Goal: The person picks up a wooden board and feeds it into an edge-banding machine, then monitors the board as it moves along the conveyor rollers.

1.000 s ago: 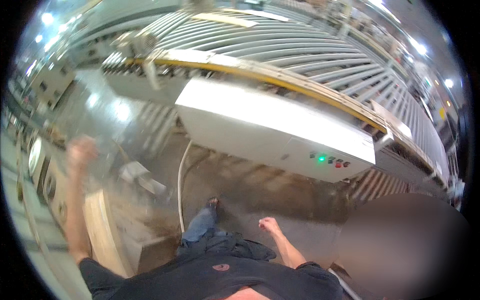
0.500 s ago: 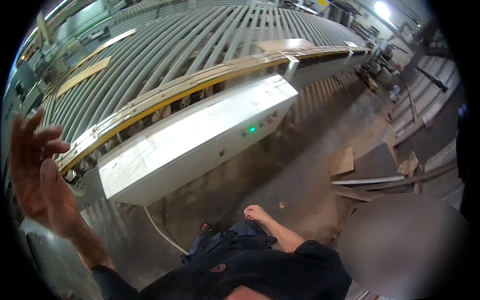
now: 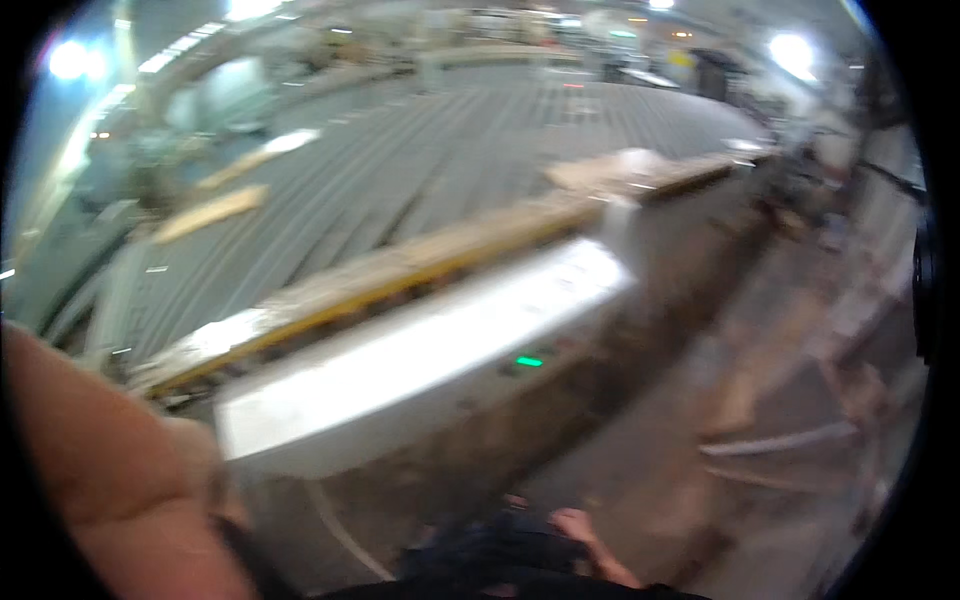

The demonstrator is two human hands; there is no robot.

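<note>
My left hand (image 3: 110,470) looms large and blurred at the left edge, very close to the head view. Its fingers are hidden, so I cannot see what shape they make. Down at the lower middle, in front of my dark clothes, is my right hand (image 3: 573,523). It is small and smeared by motion, and no held thing shows in it. Nearest to both hands is a long white control box (image 3: 420,350) with a lit green button (image 3: 529,361). It is fixed along the side of a wide roller conveyor (image 3: 390,185).
Two pale wood strips (image 3: 212,212) and a flat board (image 3: 605,170) lie on the rollers. A yellow-edged rail (image 3: 400,270) runs along the conveyor's near side. A white hose or cable (image 3: 340,530) hangs below the box. Loose scraps and a white strip (image 3: 785,440) litter the right.
My left hand, raised with fingers apart before, is now much closer and lower, its fingers out of sight. The view has tilted up, so the conveyor and box sit lower. Everything is blurred.
</note>
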